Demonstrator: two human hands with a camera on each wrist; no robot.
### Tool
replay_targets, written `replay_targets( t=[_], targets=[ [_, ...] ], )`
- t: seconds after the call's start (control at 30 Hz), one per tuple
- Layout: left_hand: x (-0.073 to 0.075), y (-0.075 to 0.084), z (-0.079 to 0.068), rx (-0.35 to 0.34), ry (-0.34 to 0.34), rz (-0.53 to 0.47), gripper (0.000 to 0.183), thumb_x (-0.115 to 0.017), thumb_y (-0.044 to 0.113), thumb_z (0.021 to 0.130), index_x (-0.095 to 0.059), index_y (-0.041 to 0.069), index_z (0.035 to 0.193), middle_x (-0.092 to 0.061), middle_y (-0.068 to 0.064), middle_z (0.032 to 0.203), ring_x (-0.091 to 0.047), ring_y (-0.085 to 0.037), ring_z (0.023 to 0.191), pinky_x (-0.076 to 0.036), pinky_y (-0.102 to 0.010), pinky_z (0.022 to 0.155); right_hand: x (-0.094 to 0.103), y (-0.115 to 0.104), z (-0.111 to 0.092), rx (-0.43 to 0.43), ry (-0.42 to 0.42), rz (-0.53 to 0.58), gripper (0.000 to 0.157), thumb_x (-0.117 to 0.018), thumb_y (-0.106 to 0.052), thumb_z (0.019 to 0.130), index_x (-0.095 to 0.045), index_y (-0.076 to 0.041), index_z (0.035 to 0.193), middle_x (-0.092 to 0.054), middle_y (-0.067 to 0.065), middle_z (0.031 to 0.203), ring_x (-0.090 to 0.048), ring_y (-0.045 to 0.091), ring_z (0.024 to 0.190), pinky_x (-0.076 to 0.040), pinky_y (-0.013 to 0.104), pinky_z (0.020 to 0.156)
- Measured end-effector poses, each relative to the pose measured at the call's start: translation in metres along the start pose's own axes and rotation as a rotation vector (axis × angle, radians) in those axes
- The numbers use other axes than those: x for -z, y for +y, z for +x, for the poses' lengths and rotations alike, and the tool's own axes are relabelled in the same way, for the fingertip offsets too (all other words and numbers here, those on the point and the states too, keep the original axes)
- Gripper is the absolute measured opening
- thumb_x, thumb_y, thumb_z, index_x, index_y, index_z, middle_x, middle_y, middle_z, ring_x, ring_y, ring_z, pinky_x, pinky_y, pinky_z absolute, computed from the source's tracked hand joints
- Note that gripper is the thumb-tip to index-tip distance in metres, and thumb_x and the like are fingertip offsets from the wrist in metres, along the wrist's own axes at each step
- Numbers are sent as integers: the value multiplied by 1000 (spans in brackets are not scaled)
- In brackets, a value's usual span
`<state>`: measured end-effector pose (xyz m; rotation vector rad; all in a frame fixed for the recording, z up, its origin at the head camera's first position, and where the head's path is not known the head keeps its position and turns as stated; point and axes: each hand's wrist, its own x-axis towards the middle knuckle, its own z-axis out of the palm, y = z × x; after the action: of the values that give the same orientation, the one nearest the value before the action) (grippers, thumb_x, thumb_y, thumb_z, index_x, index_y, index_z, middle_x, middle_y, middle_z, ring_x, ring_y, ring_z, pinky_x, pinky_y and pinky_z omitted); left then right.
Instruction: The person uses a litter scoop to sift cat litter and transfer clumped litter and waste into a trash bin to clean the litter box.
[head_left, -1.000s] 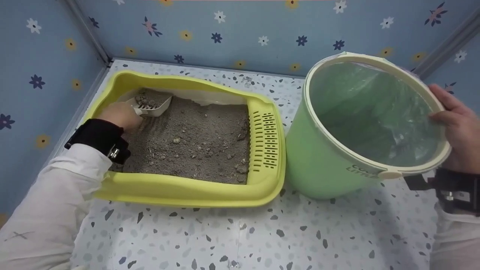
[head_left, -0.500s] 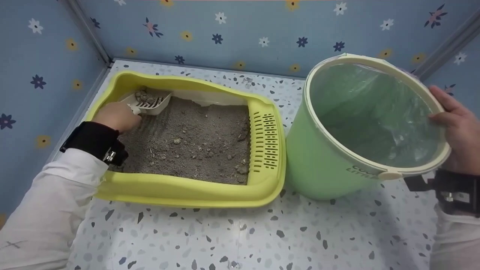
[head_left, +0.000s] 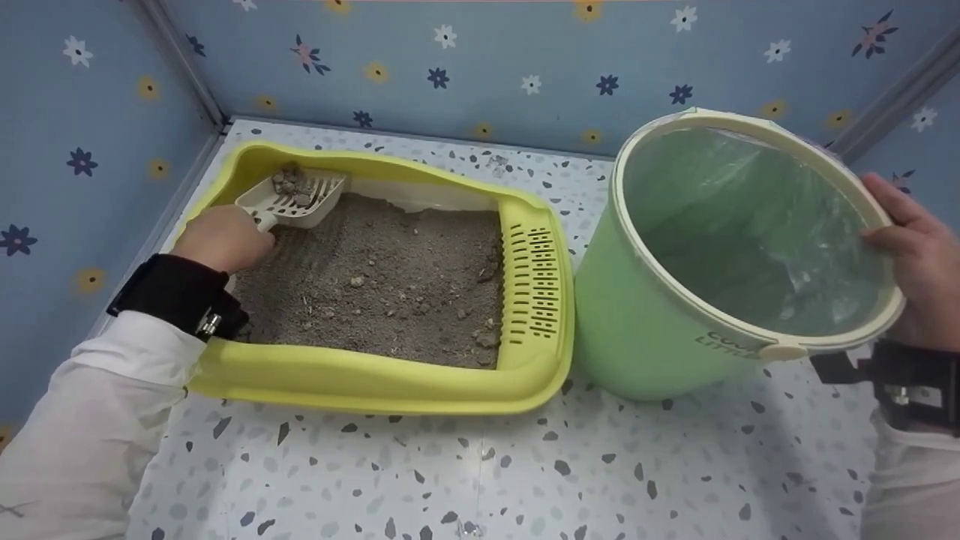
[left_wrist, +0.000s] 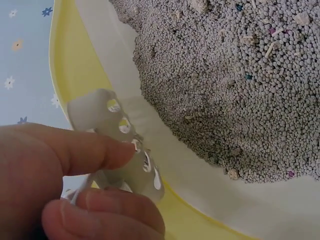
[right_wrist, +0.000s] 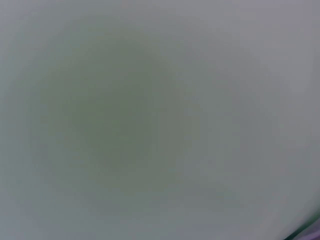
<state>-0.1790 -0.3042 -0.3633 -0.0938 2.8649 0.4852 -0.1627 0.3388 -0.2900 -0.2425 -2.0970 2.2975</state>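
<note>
My left hand [head_left: 225, 238] grips the handle of a white slotted litter scoop [head_left: 304, 217]. Several grey clumps [head_left: 292, 186] lie in the scoop, which is above the back left part of the yellow litter box [head_left: 360, 379]. Grey cat litter [head_left: 405, 277] covers much of the box floor. In the left wrist view, the fingers [left_wrist: 95, 150] curl about the scoop [left_wrist: 90, 110]. At the right, my right hand [head_left: 926, 262] holds the rim of a green bin [head_left: 637, 322], tilting it. A clear bag [head_left: 750, 232] lines the bin. Only a blurred grey-green surface fills the right wrist view.
The bin stands against or very near the box's slotted right end [head_left: 529, 277]. Blue flowered walls [head_left: 480, 75] rise behind and at both sides. Speckled white flooring [head_left: 420, 472] extends in front. Small clumps [head_left: 487, 337] sit on the litter's right side.
My left hand has raised the scoop and drawn slightly left; loose litter has fallen through its slots, leaving the clumps. The right hand and bin stay practically still.
</note>
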Motion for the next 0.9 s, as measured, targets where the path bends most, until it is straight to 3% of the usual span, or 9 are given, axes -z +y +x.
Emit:
replay_targets(
  t=[0.17,0.3,0.4,0.5,0.67,0.9],
  targets=[
    [-4,-4,-1,-2,71,-3,24,-52,18,83,-50,-4,72,-48,-17,67,-46,-29,55,-37,-37,46,0,1,1,0,1,-4,55,-30,-2,100,-30,-32,146,-19,-10,155,-24,13,142,-49,17,83],
    [-4,-3,-4,2,76,10,26,-54,18,83,-52,-8,84,-51,-22,72,-49,-32,57,-38,-40,46,1,0,2,0,13,16,54,-33,-2,99,-33,-31,145,-21,-9,155,-28,13,140,-51,19,82],
    [-3,0,-6,-14,70,26,23,-53,16,84,-52,-6,83,-51,-22,72,-49,-32,58,-38,-40,46,2,0,3,-5,14,26,54,-35,-2,99,-33,-31,145,-22,-8,155,-30,13,139,-51,20,80],
    [-2,3,-5,-57,60,53,20,-53,15,86,-52,-3,77,-50,-18,69,-49,-30,56,-39,-38,45,3,0,3,-12,11,33,54,-36,-2,99,-34,-31,144,-22,-8,155,-31,14,138,-52,21,81],
    [-2,6,-4,-184,42,129,23,-55,15,87,-51,1,70,-46,-10,62,-46,-24,53,-40,-36,46,3,0,4,-7,10,29,54,-36,-2,99,-33,-31,145,-22,-7,155,-31,14,138,-51,20,81],
    [-4,15,-2,-281,107,171,23,-58,17,87,-51,1,72,-48,-9,64,-47,-23,53,-42,-38,47,3,0,4,-8,17,55,53,-34,-2,99,-36,-31,144,-23,-8,154,-33,13,137,-52,21,81]
  ],
)
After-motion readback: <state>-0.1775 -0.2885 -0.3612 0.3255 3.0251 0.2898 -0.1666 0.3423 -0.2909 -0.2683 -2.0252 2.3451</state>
